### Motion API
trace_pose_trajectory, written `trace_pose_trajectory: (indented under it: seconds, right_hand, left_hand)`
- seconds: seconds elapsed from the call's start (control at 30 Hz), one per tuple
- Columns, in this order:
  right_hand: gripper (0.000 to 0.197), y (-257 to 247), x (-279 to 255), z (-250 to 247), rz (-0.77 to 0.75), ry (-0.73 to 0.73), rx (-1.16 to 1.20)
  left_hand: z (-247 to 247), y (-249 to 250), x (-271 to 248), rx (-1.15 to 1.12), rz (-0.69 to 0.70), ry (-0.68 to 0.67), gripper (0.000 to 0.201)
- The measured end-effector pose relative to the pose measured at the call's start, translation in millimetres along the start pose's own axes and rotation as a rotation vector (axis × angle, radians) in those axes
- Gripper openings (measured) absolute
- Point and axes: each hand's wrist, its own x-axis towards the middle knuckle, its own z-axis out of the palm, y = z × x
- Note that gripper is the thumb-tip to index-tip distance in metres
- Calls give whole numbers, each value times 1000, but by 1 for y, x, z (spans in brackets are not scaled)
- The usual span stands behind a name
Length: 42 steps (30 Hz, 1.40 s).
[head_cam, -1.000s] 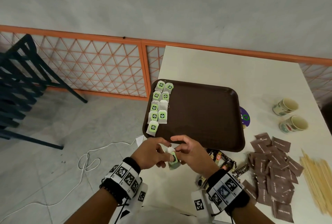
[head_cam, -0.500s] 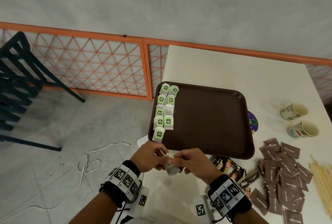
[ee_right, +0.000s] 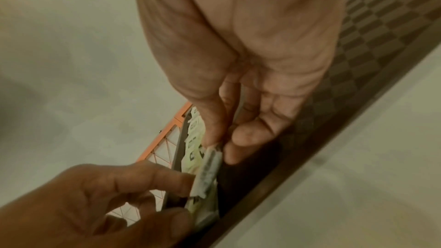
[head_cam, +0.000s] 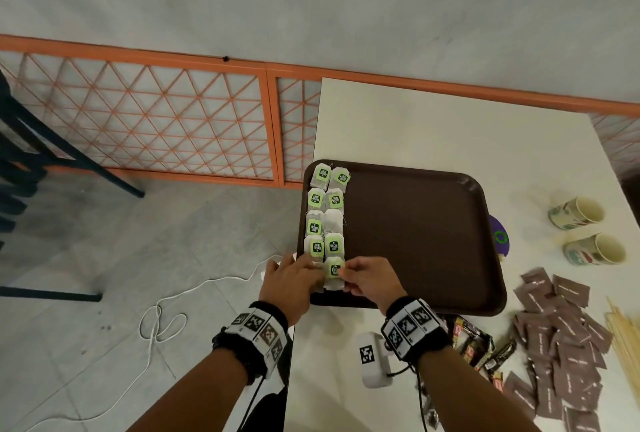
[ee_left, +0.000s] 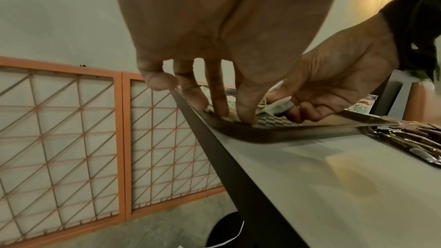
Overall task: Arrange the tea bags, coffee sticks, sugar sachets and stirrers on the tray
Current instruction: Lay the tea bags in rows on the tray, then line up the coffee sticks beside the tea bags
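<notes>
The tea bags (head_cam: pixel 325 220) are lying in two neat columns along the left edge of the brown tray (head_cam: pixel 415 234), green tags facing up, apparently to leave the rest of the tray free for the other supplies. At the near end of those columns, the left hand (head_cam: pixel 291 281) is reaching in with its fingers (ee_left: pixel 220 99) straight and slightly spread, the tips pressing down on the tray floor and the paper there, probably steadying the row. Just beside it, the right hand (head_cam: pixel 369 279) is pinching the newest tea bag (head_cam: pixel 334 272) between thumb and forefinger, setting it at the bottom of the second column so it lines up with its neighbours. Further right on the counter (head_cam: pixel 450 134), the coffee sticks (head_cam: pixel 479 345), brown sugar sachets (head_cam: pixel 564 338) and wooden stirrers (head_cam: pixel 623 334) are waiting in loose piles, not yet moved. Two paper cups (head_cam: pixel 585 231) are lying on their sides beyond them.
</notes>
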Motion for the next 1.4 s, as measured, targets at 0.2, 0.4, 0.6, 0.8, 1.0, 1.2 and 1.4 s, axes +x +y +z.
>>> trace_pose_trajectory:
  seconds: [0.2,0.4,0.6,0.8,1.0,1.2,1.4]
  right_hand:
    - [10,7,6,8,-3,86,-249]
    - [24,12,4,9,-38,258,-437]
    - [7,10,-11,11,-107,159,-525]
    - [12,35,-71,-63,-177,279,-500]
    - [12,145,-160,-168,98,381,-638]
    - [51,217,-178,-176,47,367,-604]
    - [59,211,-156,-161,-65,289,-679]
  left_hand:
    - [2,-1,2,53,-41,55,29]
    - [1,2,1,55,-25,96,28]
    - [-2,18,1,105,25,32,26]
    - [-15,66,-14,-205,40,66,27]
    - [29,135,-16,-282,5,-308,19]
    - [74,192,-37,-182,-128,-364,27]
    - [111,231,-55,-143,-98,-197,63]
